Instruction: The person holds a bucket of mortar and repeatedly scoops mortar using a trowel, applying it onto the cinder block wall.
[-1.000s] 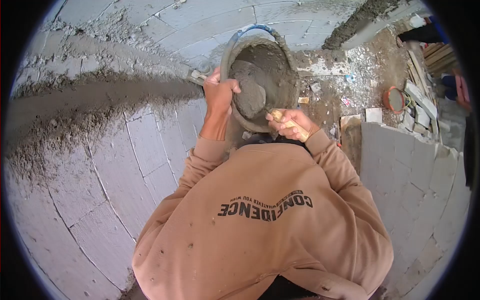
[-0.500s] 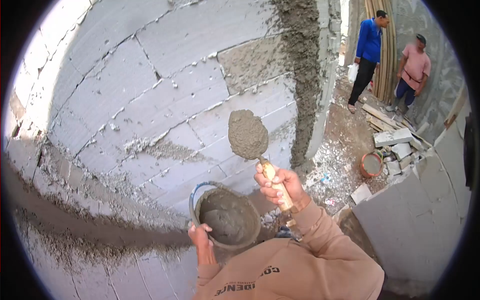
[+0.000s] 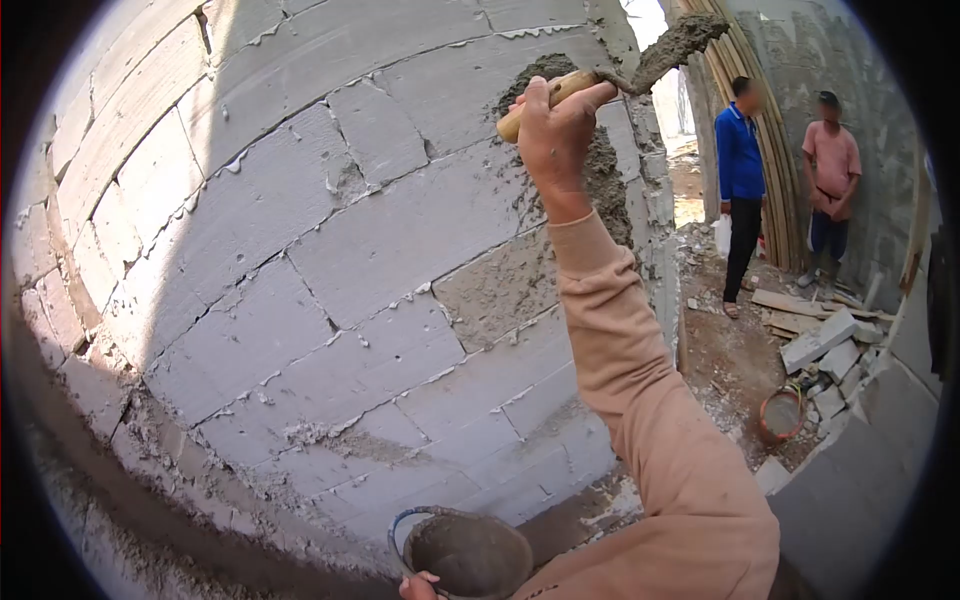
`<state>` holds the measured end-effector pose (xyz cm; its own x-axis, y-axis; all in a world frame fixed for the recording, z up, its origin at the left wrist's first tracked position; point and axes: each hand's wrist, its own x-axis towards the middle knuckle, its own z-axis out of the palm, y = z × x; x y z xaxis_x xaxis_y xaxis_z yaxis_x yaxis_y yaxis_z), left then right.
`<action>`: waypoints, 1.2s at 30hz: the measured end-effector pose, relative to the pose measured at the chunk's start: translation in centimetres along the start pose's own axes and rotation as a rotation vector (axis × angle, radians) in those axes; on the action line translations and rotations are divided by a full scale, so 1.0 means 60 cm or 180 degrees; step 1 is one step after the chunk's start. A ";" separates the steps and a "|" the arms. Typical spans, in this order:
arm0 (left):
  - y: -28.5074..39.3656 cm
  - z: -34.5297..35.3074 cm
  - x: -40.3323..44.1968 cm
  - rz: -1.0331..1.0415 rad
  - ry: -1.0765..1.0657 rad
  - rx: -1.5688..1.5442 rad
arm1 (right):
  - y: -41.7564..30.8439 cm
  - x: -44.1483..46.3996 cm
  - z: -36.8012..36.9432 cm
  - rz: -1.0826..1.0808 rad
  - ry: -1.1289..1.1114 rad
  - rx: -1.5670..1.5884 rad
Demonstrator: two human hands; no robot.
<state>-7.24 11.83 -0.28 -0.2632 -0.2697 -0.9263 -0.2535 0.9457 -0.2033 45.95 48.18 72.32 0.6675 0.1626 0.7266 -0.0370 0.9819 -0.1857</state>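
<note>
My right hand (image 3: 558, 135) is raised high beside the block wall (image 3: 400, 230), wrapped round the wooden handle of a trowel (image 3: 553, 101). Grey mortar (image 3: 685, 45) sits on the trowel's blade, which points up and to the right. Behind the hand, a rough vertical strip of mortar (image 3: 606, 180) runs down the wall. At the bottom, my left hand (image 3: 419, 586) grips the near left rim of a bucket (image 3: 470, 556) with wet mortar inside. Only part of that hand shows.
Two people stand at the right, one in a blue shirt (image 3: 738, 155), one in a pink shirt (image 3: 832, 160). Near them are long wooden poles (image 3: 765, 130), broken blocks (image 3: 820, 340) and an orange-rimmed bucket (image 3: 781, 414). A low block wall (image 3: 850, 510) borders the lower right.
The view has tilted up from the bucket to the wall. My right hand has lifted the loaded trowel out of the bucket and up beside the mortar strip. My left hand stays at the bucket's rim.
</note>
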 end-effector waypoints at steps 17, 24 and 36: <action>-0.184 0.208 -0.363 0.3497 0.1049 -0.3717 | -0.131 -0.372 -0.101 0.0889 -0.4076 -0.0141; -0.242 0.202 -0.404 0.4481 0.0454 -0.3249 | -0.188 -0.731 -0.426 0.6239 -0.6804 0.0031; -0.293 0.193 -0.391 0.4994 -0.0493 -0.2388 | -0.480 -0.906 -0.608 0.9086 -0.0001 0.4548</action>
<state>14.20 3.61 21.36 -0.5877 0.8013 -0.1122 -0.2180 -0.0232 0.9757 37.87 7.53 14.06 -0.9926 -0.0640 0.1028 0.0840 -0.9755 0.2032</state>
